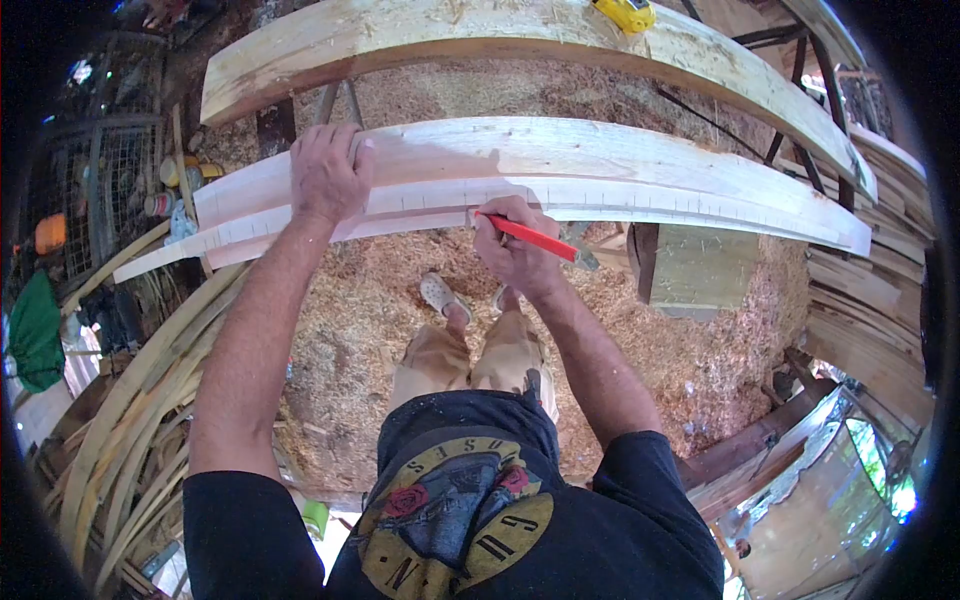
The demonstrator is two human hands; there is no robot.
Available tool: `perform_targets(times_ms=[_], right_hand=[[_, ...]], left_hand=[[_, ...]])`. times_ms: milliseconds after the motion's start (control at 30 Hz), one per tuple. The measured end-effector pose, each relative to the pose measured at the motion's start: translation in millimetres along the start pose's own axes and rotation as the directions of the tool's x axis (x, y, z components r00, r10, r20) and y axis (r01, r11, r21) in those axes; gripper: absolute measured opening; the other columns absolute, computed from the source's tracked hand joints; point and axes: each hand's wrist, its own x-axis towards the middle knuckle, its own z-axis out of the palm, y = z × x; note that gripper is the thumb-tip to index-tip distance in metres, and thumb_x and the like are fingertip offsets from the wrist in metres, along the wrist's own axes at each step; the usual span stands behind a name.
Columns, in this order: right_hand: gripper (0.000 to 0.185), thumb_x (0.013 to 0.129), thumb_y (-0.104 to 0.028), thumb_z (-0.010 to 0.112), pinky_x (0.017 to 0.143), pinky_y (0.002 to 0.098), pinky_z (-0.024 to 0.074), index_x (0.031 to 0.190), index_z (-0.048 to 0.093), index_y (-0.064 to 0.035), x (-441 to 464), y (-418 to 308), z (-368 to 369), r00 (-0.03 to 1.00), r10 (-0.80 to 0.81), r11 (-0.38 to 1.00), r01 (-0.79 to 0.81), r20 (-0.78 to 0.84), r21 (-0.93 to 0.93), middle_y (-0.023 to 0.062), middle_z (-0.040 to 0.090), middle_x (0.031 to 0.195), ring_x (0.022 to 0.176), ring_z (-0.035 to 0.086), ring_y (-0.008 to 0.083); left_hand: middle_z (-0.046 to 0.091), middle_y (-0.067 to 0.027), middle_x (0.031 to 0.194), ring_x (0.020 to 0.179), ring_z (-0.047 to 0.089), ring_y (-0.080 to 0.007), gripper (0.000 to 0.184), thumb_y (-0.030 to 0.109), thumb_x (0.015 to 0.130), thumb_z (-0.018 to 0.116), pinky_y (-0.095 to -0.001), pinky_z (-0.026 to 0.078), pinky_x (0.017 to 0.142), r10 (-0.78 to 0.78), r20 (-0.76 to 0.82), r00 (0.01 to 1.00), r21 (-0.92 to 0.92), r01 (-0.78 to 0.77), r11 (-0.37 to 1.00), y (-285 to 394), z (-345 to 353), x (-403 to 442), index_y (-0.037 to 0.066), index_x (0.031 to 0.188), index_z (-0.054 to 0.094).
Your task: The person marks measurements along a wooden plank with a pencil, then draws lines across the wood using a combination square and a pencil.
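A long, pale wooden plank lies across in front of me, curving toward both ends. Along its near side runs a thin, light wooden strip with short dark tick marks at intervals. My left hand grips the plank toward its left end, its fingers bent over the far edge. My right hand is closed around a red carpenter's pencil, held slanting. The pencil's left end is at the strip's near edge, and its tip is partly hidden by my fingers.
Another thick curved beam lies beyond, with a yellow tool on it. A wooden block stands below the plank at right. Bent strips are piled at left, stacked boards at right. Wood shavings cover the floor.
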Motion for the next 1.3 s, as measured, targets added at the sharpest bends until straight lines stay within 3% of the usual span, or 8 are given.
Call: perform_targets(times_ms=[667,967,1067,1167,1300], right_hand=[[0.015,0.087,-0.001,0.075,0.052,0.0287,0.052,0.097,0.065,-0.0076,1,-7,-4,0.998,0.035,0.999,-0.034,0.047,-0.022,0.0059,0.07,0.07,0.054,0.063,0.0116],[0.013,0.088,-0.002,0.076,0.051,0.0266,0.0497,0.096,0.066,-0.0072,1,-3,2,1.0,0.01,0.999,-0.01,-0.018,-0.032,0.0034,0.067,0.069,0.056,0.061,0.0083],[0.011,0.091,-0.001,0.074,0.053,0.025,0.0505,0.097,0.066,-0.006,-13,5,5,0.953,0.3,0.948,-0.302,0.029,0.101,0.0026,0.067,0.074,0.06,0.062,0.0065],[0.01,0.093,-0.001,0.073,0.054,0.0229,0.0498,0.099,0.066,-0.0051,-11,-3,2,0.923,0.384,0.88,-0.361,-0.014,0.31,0.002,0.067,0.078,0.064,0.061,0.0046],[0.016,0.087,0.001,0.075,0.05,0.025,0.046,0.099,0.066,-0.0058,-5,-18,19,0.981,0.189,0.965,-0.178,-0.039,0.195,-0.0006,0.063,0.065,0.054,0.055,0.0044]], left_hand=[[0.07,-0.0124,0.107,0.108,0.062,-0.0329,0.026,0.03,0.095,0.063,-0.048,0.044,0.098,-0.004,-0.033,0.999,-0.009,0.004,1.0,3,-2,1,0.01,0.109,0.069],[0.07,-0.0137,0.11,0.11,0.063,-0.0353,0.028,0.029,0.095,0.064,-0.0488,0.044,0.099,0.005,-0.015,1.0,-0.025,-0.005,1.0,3,-3,1,0.008,0.113,0.07],[0.071,-0.0128,0.11,0.112,0.062,-0.0336,0.026,0.03,0.094,0.063,-0.0484,0.044,0.1,0.002,-0.021,1.0,-0.002,-0.002,1.0,1,0,1,0.009,0.108,0.07],[0.071,-0.0139,0.111,0.112,0.062,-0.0339,0.027,0.03,0.094,0.064,-0.0489,0.044,0.101,-0.01,-0.025,1.0,-0.027,0.009,1.0,3,-2,1,0.008,0.109,0.07],[0.071,-0.0142,0.111,0.112,0.062,-0.0346,0.028,0.03,0.094,0.064,-0.0496,0.044,0.101,0.001,-0.051,0.999,-0.023,-0.002,1.0,0,1,-1,0.008,0.11,0.07]])
